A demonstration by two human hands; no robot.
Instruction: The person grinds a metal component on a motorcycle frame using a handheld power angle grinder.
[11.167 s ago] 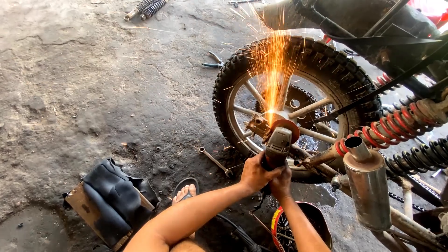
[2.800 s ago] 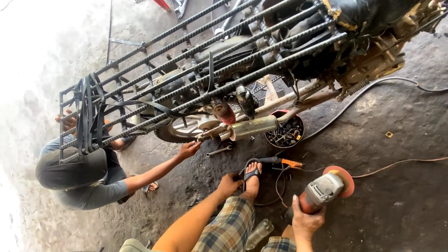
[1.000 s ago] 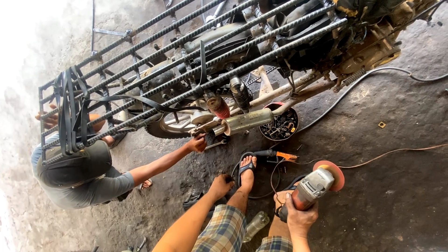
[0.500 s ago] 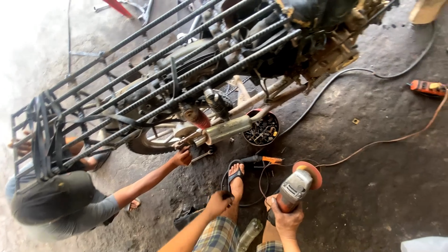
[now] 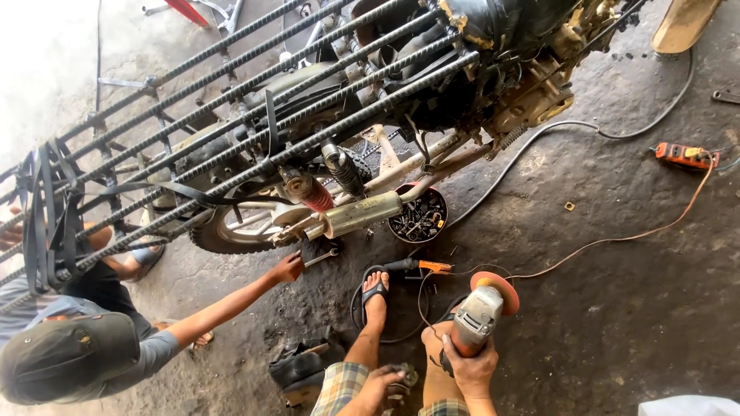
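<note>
The big motorbike [image 5: 370, 115] with its long metal rack [image 5: 231, 100] stands over you on the ground. Its back wheel [image 5: 231, 223] is on, and no sparks fly now. Another person's hand [image 5: 289, 268] reaches to a wrench [image 5: 322, 259] under the silver pipe [image 5: 358, 214]. Your right hand [image 5: 470, 370] has its fingers wrapped tight around the grinder [image 5: 482, 312], held up away from the bike. Your left hand [image 5: 379, 385] rests low by your knee; I cannot tell if its fingers grip anything. A bowl of bolts [image 5: 418, 217] waits nearby, so parts look left to fit.
</note>
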